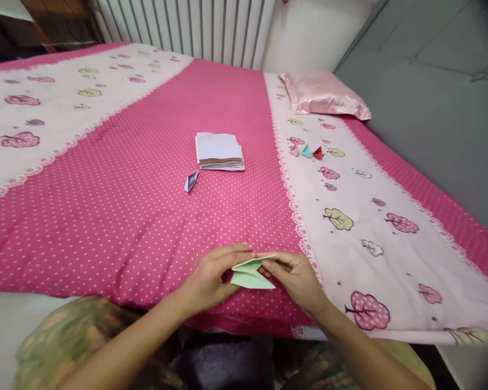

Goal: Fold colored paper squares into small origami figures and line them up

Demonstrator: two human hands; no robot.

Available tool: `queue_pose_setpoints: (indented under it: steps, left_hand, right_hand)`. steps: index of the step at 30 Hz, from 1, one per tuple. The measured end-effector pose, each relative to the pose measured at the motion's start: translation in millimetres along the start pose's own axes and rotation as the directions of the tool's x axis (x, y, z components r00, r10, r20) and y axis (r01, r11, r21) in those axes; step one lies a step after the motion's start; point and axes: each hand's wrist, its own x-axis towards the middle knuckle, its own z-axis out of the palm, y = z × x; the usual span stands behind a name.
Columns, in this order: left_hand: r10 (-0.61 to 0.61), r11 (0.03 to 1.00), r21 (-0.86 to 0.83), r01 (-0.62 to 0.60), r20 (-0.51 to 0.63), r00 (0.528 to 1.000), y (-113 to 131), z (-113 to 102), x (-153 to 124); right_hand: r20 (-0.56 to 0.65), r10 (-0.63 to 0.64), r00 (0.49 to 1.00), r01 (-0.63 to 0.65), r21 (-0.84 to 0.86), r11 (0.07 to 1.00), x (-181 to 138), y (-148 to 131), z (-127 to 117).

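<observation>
Both my hands meet at the near edge of a bed over a light green folded paper [250, 273]. My left hand [211, 279] pinches its left side with fingers closed. My right hand [295, 276] grips its right corner between thumb and fingers. The paper is partly folded into a pointed shape and rests just above the pink dotted bedspread [146, 206]. Farther up the bed lies a stack of square coloured papers [219, 151] with a small folded purple piece [191, 180] beside it.
Three small folded paper pieces, pink [294, 150], teal [306, 151] and red [318, 154], lie on the pale tree-patterned strip. A pink satin pillow [323, 93] rests at the far right. A grey padded headboard [431, 97] runs along the right and a white radiator [187, 27] stands behind.
</observation>
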Motion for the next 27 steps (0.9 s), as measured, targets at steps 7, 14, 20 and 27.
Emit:
queue_pose_setpoints:
  steps: [7,14,20,27]
  left_hand:
    - [-0.524,0.726,-0.513,0.458,0.018,0.851,14.9,9.6,4.5]
    - [-0.668,0.376,-0.769,0.516,0.16,0.726,21.0,7.4,5.9]
    - [-0.663,0.318,-0.792,0.521,0.208,0.719,22.3,6.8,5.0]
    - [-0.673,0.269,-0.806,0.527,0.233,0.701,21.4,7.3,5.0]
  right_hand:
    - [0.086,0.084,0.993,-0.093,0.108,0.99,-5.3,0.5,5.9]
    - [-0.023,0.035,0.999,-0.03,0.194,0.981,-6.4,0.7,11.8]
    - [-0.016,0.003,1.0,0.001,0.238,0.971,-8.2,3.4,16.4]
    - [-0.062,-0.242,0.968,0.234,-0.11,0.966,-11.1,1.7,13.5]
